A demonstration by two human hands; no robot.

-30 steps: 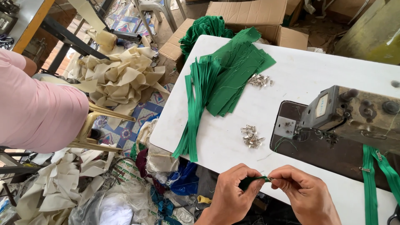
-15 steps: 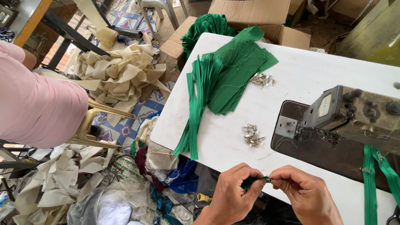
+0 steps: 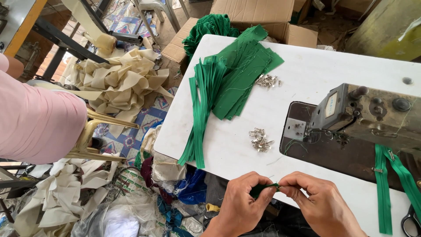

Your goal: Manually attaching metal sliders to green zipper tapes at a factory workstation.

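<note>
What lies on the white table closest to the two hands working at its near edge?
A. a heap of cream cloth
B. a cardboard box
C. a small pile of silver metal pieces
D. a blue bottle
C: the small pile of silver metal pieces lies on the white table just beyond the left hand and right hand.

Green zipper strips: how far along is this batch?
Done: two green zippers hang right of the sewing machine. In hand: left hand and right hand pinch one green strip end. Left: the strip pile, fabric pieces, metal sliders.
</note>
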